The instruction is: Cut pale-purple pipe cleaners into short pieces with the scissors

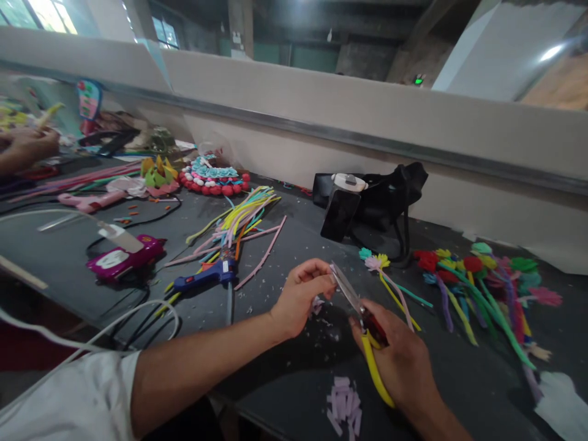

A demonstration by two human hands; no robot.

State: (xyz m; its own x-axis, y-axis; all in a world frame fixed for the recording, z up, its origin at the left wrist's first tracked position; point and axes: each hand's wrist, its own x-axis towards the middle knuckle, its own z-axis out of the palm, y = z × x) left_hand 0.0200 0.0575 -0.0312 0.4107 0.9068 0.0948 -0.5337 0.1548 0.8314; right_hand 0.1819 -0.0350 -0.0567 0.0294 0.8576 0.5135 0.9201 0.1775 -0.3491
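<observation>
My left hand (pixel 305 291) is closed in a pinch on a small lilac piece (pixel 332 269), mostly hidden by the fingers. Right at those fingertips are the blades of a pair of scissors (pixel 350 291) with yellow and red handles. My right hand (pixel 404 355) is wrapped around the handles. Whether the blades touch the piece is too small to tell. Below, near the table's front edge, lies a pile of short lilac strips (pixel 343 404). Tiny pale scraps (pixel 316 305) are scattered under my hands.
To the left lie a blue glue gun (pixel 204 278), a bundle of fuzzy stems (pixel 243 220) and a purple power strip (pixel 126 257) with cables. Behind are a phone (pixel 340 214) and black bag (pixel 390 190). Fuzzy flowers (pixel 478 269) lie right. Another person's hand (pixel 30 147) is far left.
</observation>
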